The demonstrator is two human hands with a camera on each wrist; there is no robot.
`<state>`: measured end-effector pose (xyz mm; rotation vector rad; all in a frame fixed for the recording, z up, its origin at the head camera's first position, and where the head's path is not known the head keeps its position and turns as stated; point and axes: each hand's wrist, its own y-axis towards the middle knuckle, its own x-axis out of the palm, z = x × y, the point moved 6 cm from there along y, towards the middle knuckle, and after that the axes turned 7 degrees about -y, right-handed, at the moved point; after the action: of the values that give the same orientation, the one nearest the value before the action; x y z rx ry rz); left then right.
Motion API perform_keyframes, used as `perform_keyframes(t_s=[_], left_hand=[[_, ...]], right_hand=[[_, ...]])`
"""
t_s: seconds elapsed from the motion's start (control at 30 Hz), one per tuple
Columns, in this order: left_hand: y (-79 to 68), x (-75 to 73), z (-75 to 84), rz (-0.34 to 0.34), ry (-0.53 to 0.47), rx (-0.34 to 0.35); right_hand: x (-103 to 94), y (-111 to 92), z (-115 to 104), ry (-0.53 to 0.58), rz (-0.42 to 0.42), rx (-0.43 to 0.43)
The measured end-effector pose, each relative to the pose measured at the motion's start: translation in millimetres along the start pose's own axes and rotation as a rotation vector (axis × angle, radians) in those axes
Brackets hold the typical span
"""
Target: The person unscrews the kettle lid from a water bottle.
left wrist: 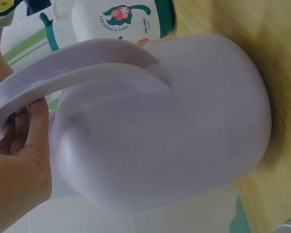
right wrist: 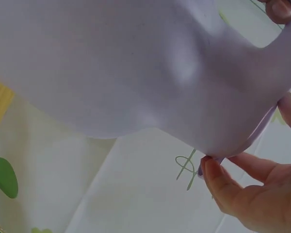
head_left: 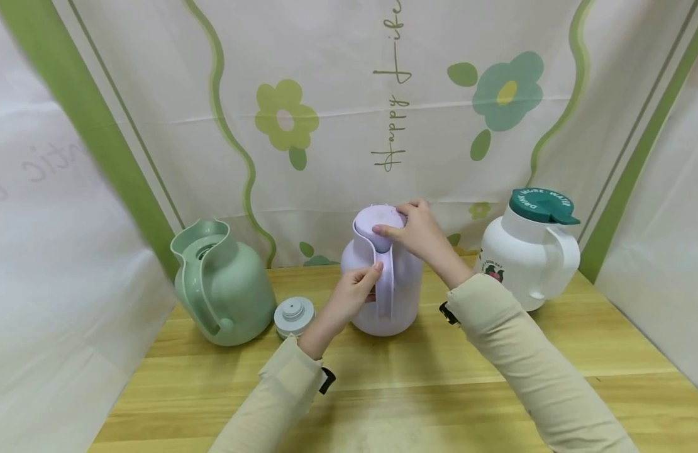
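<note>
A light purple thermos jug [head_left: 402, 286] stands upright on the wooden table, its handle facing me. My left hand [head_left: 351, 292] grips the upper part of that handle [left wrist: 82, 58], with the thumb on top and the fingers passing underneath in the left wrist view. At the jug's mouth sits a round purple lid [head_left: 373, 221]. My right hand [head_left: 422, 236] holds the lid between thumb and fingers, the thumb at its near edge and the fingers at the far side. In the right wrist view my right fingertips [right wrist: 214, 167] are right at the rim, and the jug's body hides most of the lid.
To the left stands a green jug [head_left: 241, 292] with its mouth uncovered. A pale grey round stopper [head_left: 293, 314] lies between it and the purple jug. On the right is a white jug [head_left: 519, 258] with a dark green lid [head_left: 541, 204]. A printed curtain [head_left: 349, 182] hangs behind.
</note>
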<state>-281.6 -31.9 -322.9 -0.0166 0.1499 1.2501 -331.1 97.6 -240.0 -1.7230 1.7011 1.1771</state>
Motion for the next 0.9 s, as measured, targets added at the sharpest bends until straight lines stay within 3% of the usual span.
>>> perform_keyframes(t_s=[0.47,0.73,0.9], left_hand=[[-0.6,-2.3,0.3,0.002,-0.005,-0.036],[-2.1,-3.9,-4.6,-0.018,-0.030,-0.131],[-3.4,-5.5,-6.9,-0.026,-0.043,-0.167]], right_hand=[[-3.0,8,-2,-0.006,-0.131,-0.185],[4.3,2,1,-0.028,-0.079,-0.052],[3.1,1,0,-0.020,-0.067,-0.031]])
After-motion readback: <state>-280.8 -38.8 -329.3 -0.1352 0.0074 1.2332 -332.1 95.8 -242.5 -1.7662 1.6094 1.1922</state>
